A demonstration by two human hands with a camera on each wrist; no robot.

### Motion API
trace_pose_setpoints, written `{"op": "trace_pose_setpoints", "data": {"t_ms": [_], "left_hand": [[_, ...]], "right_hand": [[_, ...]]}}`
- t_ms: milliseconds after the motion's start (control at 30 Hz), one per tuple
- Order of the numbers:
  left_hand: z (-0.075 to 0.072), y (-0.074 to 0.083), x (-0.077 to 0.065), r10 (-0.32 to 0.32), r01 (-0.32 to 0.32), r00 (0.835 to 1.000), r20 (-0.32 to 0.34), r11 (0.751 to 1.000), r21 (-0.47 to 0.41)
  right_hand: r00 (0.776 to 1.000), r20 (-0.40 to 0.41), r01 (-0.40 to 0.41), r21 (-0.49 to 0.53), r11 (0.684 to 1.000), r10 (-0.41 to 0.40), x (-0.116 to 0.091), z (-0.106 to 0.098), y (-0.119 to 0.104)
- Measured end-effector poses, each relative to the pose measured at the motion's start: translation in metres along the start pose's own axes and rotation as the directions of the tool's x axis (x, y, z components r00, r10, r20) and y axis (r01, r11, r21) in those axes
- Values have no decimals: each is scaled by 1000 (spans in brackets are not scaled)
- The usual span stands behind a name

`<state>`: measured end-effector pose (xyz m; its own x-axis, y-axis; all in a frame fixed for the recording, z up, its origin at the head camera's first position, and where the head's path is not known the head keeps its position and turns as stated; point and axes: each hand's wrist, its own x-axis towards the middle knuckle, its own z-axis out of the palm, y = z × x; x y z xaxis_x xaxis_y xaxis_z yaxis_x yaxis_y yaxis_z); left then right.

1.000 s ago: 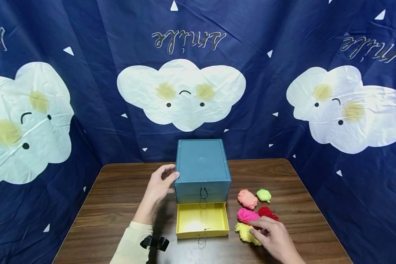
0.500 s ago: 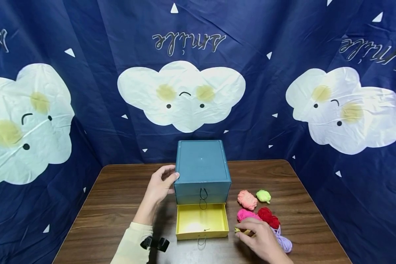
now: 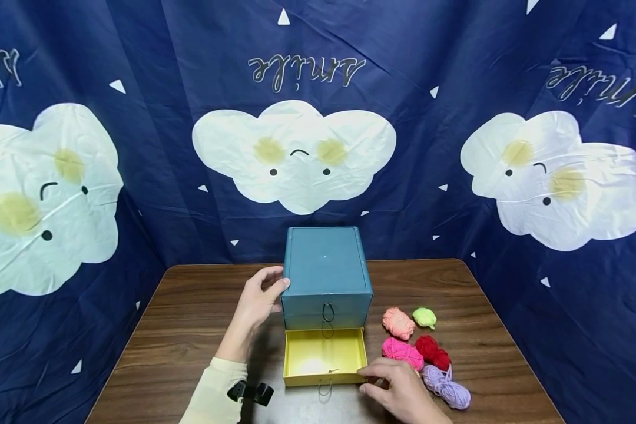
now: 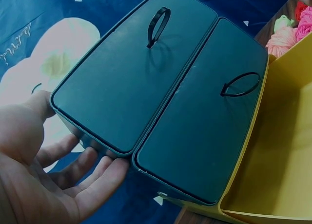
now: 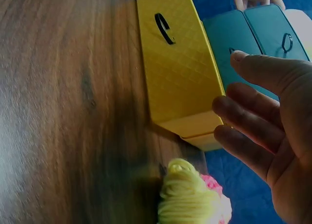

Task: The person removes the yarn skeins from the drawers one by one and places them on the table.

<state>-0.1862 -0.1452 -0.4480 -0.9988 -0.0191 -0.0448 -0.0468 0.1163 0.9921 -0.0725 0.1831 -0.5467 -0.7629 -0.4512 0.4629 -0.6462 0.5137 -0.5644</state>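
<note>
My left hand (image 3: 257, 300) rests against a blue-green drawer cabinet (image 3: 325, 259), thumb near its top corner and fingers along its left side. In the left wrist view the fingertips (image 4: 114, 173) touch that side, beside two shut blue-green drawers with black loop pulls. Below them, the yellow bottom drawer (image 3: 323, 350) is pulled out and bare inside. My right hand (image 3: 397, 388) is at the drawer's front right corner, fingers spread and holding nothing. Beneath it on the table is a yellow yarn ball (image 5: 183, 195), mostly hidden in the head view.
Right of the cabinet lie pink (image 3: 403, 351), red (image 3: 431, 351), lilac (image 3: 445, 387), coral (image 3: 398, 323) and lime-green (image 3: 424, 318) yarn bundles. A dark blue curtain (image 3: 418, 218) with cloud prints hangs around the wooden table (image 3: 201, 306).
My right hand has moved left from above the yarn to the yellow drawer's corner, uncovering the lilac and pink yarn. The left hand stays against the cabinet.
</note>
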Motion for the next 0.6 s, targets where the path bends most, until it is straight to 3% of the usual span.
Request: {"op": "trace_pose_setpoints", "data": {"t_ms": [600], "left_hand": [[0, 1, 0, 3, -3, 1000, -5, 1000, -4]], "right_hand": [[994, 109, -30, 58, 998, 24, 6, 20, 0]]}}
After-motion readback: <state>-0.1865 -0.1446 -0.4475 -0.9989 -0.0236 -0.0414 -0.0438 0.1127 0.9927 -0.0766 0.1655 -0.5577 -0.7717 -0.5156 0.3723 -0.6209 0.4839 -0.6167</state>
